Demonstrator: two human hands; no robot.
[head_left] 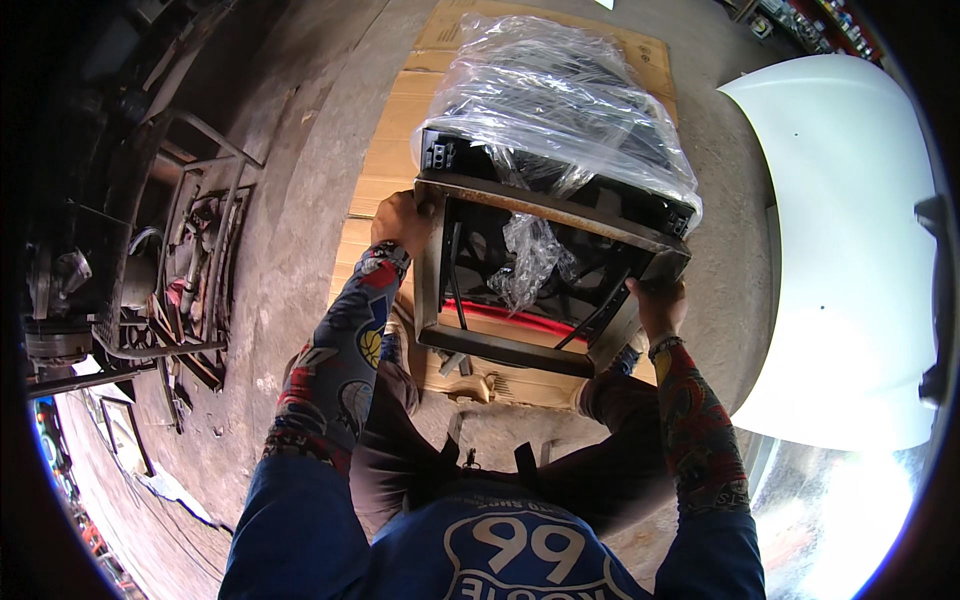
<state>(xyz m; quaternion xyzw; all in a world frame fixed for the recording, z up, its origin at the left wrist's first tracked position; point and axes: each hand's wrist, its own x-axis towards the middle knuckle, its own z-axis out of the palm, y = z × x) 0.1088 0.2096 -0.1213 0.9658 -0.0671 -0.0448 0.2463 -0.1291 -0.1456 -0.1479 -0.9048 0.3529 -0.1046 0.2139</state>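
Between my two hands is a rectangular metal frame (500,347), with rust along its far bar. My left hand (403,222) is closed around its far left corner. My right hand (660,305) grips its right side bar. Through the frame's opening I see dark parts, crumpled clear plastic (530,255) and a red strip (530,318). Just beyond the frame stands a large black object wrapped in clear plastic film (560,100), its near face showing black fittings at the corners. Whether the frame touches that object, I cannot tell.
Flattened cardboard (420,100) lies under the wrapped object. On the right is a large white curved panel (840,240). A metal rack (215,180) with scrap pieces stands at the left on the concrete floor (310,150). Small metal pieces (455,362) lie near my feet.
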